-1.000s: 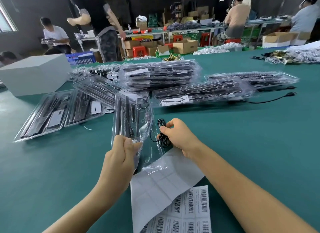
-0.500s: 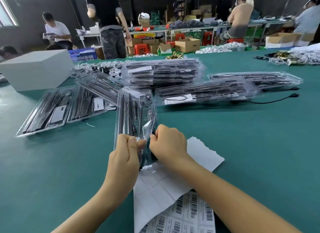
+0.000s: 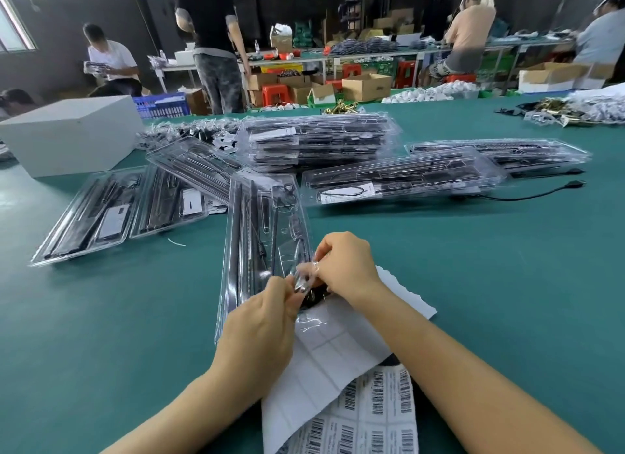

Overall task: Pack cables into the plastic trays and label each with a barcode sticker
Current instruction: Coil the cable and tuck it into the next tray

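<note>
Both hands, left hand (image 3: 262, 321) and right hand (image 3: 345, 262), pinch tray (image 3: 260, 223) edge on green table (image 3: 473, 267) (workshop, boxes (image 3: 367, 86) behind).

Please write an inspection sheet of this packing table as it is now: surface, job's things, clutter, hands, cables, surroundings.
Surface: green table, bare in places.
Job's things: open clear tray under both hands; barcode sticker sheet near the front edge; a stack of closed trays behind.
Clutter: white box at far left; gold parts beyond the stack.
Hands: left hand and right hand pinch a small wrapped part over the tray's near end.
Cables: black cable loose at right.
Surroundings: other people, cardboard boxes, red stools.
</note>
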The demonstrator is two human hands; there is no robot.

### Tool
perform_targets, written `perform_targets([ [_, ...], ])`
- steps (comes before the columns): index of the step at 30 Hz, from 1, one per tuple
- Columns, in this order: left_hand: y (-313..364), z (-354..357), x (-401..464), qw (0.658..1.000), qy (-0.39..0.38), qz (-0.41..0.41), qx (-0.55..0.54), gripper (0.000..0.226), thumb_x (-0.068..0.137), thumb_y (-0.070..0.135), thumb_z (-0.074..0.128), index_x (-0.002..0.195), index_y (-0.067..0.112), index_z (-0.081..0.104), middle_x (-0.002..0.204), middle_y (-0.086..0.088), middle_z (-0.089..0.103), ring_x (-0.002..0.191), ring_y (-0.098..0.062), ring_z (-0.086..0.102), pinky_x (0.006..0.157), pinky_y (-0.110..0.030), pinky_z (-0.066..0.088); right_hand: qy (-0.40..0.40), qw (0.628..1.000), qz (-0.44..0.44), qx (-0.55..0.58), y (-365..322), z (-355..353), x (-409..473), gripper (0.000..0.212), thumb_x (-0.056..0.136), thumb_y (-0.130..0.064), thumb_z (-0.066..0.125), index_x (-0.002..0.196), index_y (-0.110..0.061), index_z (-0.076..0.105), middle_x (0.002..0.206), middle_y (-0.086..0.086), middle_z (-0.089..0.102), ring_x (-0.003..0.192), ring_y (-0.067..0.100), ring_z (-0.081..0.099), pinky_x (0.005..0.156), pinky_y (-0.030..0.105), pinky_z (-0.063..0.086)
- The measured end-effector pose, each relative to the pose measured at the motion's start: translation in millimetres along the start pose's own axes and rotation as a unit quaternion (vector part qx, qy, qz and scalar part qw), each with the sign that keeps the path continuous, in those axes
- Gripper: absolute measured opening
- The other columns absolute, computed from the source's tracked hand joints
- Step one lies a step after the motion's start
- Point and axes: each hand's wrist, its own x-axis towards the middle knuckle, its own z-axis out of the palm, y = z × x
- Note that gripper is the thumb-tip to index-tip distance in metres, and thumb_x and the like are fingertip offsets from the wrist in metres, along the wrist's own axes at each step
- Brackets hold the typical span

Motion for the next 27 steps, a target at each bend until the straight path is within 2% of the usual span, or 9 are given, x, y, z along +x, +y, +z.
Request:
perform_targets([
  [2,-0.1,0.9,-2.6,0.998,-0.011,0.043,0.050,0.032,0.093,0.037,0.037,0.082,0.011,0.051,0.077,-0.001,0.070,0.056,-0.024,0.062,0.045,-0.029,0.040,-0.006,1.000,-0.010,-0.013,1.6,-1.2,1.3,0.031,0.073,-0.027,0.084,0.055,-0.023,0.059,0.050,-0.009,0.058,0.046,-0.003,0.054,0.055,0.022,0.047],
  [5,-1.9,-0.2,-2.1,0.993,-0.027,0.065,0.098,0.041,0.087,0.050,0.045,0.095,0.012,0.061,0.084,0.002,0.070,0.068,-0.019,0.066,0.052,-0.025,0.044,-0.028,1.000,-0.006,-0.003,3.6,-3.2,3.4,0.021,0.073,-0.031,0.082,0.064,-0.016,0.072,0.062,0.000,0.069,0.062,0.016,0.062,0.066,0.029,0.054],
  [8,-4.5,2.3,-0.8,0.987,-0.049,0.077,0.135,0.060,0.076,0.055,0.069,0.117,0.011,0.065,0.103,0.002,0.070,0.081,-0.018,0.069,0.060,-0.026,0.052,-0.045,0.999,0.008,0.008,6.8,-4.6,4.7,0.019,0.074,-0.032,0.081,0.064,-0.020,0.071,0.057,-0.005,0.063,0.059,0.012,0.057,0.065,0.028,0.051],
  [11,-7.3,1.0,3.0,0.984,-0.073,0.084,0.138,0.066,0.078,0.062,0.061,0.127,0.017,0.062,0.108,0.002,0.067,0.079,-0.019,0.068,0.055,-0.029,0.055,-0.050,0.998,0.029,0.025,10.4,-4.7,6.1,0.014,0.075,-0.031,0.080,0.067,-0.023,0.072,0.065,-0.007,0.065,0.073,0.014,0.060,0.070,0.029,0.052],
  [13,-9.4,-0.3,4.2,0.984,-0.076,0.090,0.130,0.065,0.080,0.063,0.060,0.128,0.018,0.062,0.110,0.002,0.066,0.082,-0.019,0.068,0.057,-0.029,0.054,-0.050,0.998,0.036,0.033,12.1,-3.8,6.3,0.016,0.075,-0.034,0.080,0.067,-0.023,0.071,0.067,-0.007,0.065,0.073,0.014,0.059,0.070,0.030,0.051],
  [16,-10.6,0.8,4.5,0.985,-0.059,0.114,0.113,0.058,0.080,0.051,0.064,0.125,0.014,0.064,0.114,0.000,0.068,0.090,-0.020,0.069,0.066,-0.027,0.054,-0.051,0.997,0.037,0.046,12.9,-5.0,7.7,0.023,0.073,-0.036,0.082,0.061,-0.024,0.065,0.061,-0.010,0.060,0.067,0.012,0.055,0.066,0.028,0.047],
  [20,-6.8,8.7,5.8,0.985,-0.023,0.152,0.081,0.050,0.082,0.046,0.069,0.117,0.011,0.069,0.119,-0.005,0.068,0.094,-0.019,0.070,0.070,-0.025,0.054,-0.091,0.992,0.048,0.068,16.5,-19.0,12.1,0.019,0.074,-0.027,0.082,0.065,-0.020,0.067,0.061,-0.005,0.062,0.060,0.011,0.055,0.061,0.028,0.049],
  [23,-5.1,12.9,7.6,0.985,-0.013,0.168,0.040,0.044,0.082,0.043,0.062,0.113,0.012,0.071,0.120,-0.005,0.067,0.094,-0.019,0.070,0.071,-0.025,0.055,-0.121,0.986,0.052,0.105,24.3,-30.1,12.2,0.018,0.072,-0.020,0.083,0.068,-0.013,0.067,0.055,-0.005,0.060,0.053,0.007,0.052,0.055,0.023,0.041],
  [27,-7.8,15.5,6.7,0.981,0.005,0.192,-0.007,0.036,0.084,0.038,0.065,0.110,0.014,0.072,0.122,-0.002,0.066,0.099,-0.017,0.068,0.080,-0.026,0.054,-0.106,0.980,0.077,0.150,29.2,-33.2,10.9,0.039,0.071,-0.018,0.083,0.097,-0.012,0.054,0.084,0.004,0.060,0.074,0.016,0.054,0.064,0.029,0.042],
])
